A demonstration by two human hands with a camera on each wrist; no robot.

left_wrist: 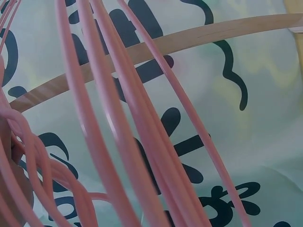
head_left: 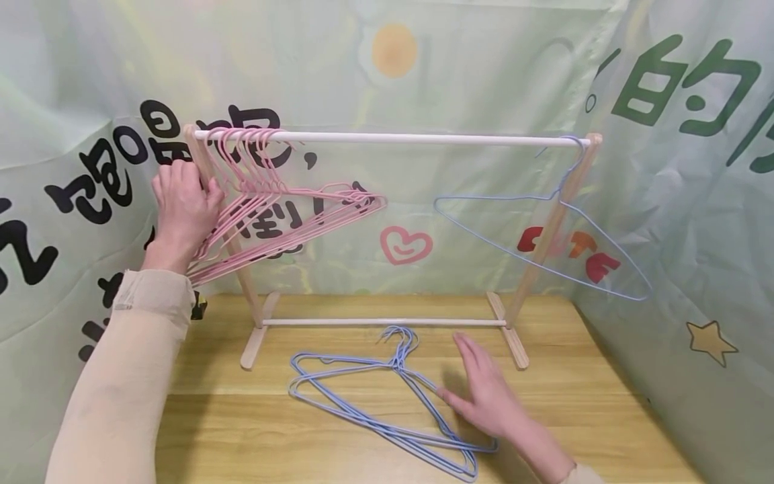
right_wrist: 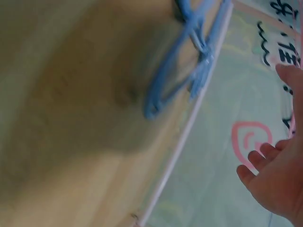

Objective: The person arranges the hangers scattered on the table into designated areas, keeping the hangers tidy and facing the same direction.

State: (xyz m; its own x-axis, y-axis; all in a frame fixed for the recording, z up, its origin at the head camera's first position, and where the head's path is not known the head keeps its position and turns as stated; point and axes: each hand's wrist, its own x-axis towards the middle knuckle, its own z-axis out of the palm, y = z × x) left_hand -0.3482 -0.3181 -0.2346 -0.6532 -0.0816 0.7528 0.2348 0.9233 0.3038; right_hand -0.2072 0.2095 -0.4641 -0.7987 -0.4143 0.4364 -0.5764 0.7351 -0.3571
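My left hand [head_left: 184, 210] is at the left post of a small clothes rack, its thumb by the post; the fingers' far side is hidden. Several pink hangers [head_left: 290, 232] hang at the bar's left end, their near ends passing by this hand. In the left wrist view, pink hanger wires [left_wrist: 128, 94] cross closely in front. My right hand [head_left: 486, 390], fingers extended and thumb spread, hovers beside a small pile of blue hangers [head_left: 363, 417] on the table. Part of the pile shows blurred in the right wrist view. One blue hanger [head_left: 502, 249] hangs at the bar's right end.
The rack has a white top bar [head_left: 387, 138], a lower rod [head_left: 387, 323] and wooden feet [head_left: 510, 343] on a wooden table [head_left: 242, 417]. Behind it and to both sides hangs a printed cloth [head_left: 484, 67] with lettering.
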